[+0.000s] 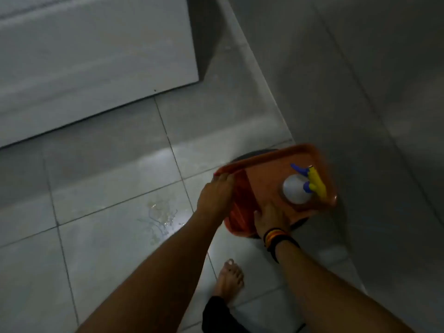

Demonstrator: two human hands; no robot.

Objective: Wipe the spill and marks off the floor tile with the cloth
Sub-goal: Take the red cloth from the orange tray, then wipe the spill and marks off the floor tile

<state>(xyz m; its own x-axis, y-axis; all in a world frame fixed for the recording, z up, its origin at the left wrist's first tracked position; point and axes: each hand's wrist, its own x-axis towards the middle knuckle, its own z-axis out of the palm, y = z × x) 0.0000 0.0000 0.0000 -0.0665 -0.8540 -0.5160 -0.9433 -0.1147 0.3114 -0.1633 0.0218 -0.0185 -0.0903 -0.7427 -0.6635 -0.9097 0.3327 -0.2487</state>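
A wet spill (160,216) with pale marks lies on a grey floor tile, left of my arms. To its right an orange tray (269,162) sits over a dark round stool (299,222). My left hand (216,192) curls over the tray's left rim. On the tray's near edge lies my right hand (271,218), with banded bracelets at the wrist. A darker, ribbed red-orange patch (241,200) fills the tray's left part; it may be a folded cloth, but I cannot tell. A white spray bottle (296,188) with a yellow and blue nozzle stands on the tray's right side.
A white cabinet or door panel (96,63) stands over the floor at the upper left. A grey wall (360,92) runs along the right, close behind the tray. My bare foot (229,280) is on the tile below the tray.
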